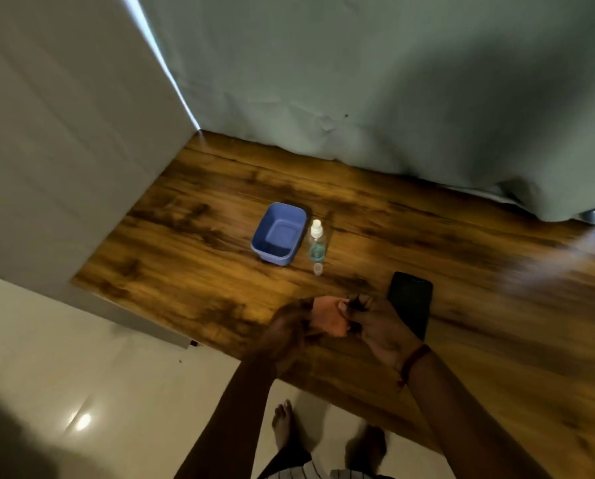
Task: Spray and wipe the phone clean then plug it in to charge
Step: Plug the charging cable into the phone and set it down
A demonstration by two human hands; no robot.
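A black phone (411,302) lies flat on the wooden table (199,236), just right of my hands. Behind them stands a clear spray bottle (316,242) with bluish liquid and a white nozzle, and its small clear cap (318,268) sits on the table in front of it. My left hand (289,326) and my right hand (379,326) meet above the table's front edge. Both pinch a small pale orange piece that looks like a cloth (329,318). The left hand is blurred. Something small and dark shows at my right fingertips; I cannot tell what it is.
An empty blue plastic tub (278,234) stands left of the bottle. A grey-green curtain (393,98) hangs along the table's back edge, and a white wall panel (64,150) borders its left side. My bare feet (284,423) are on the glossy white floor below.
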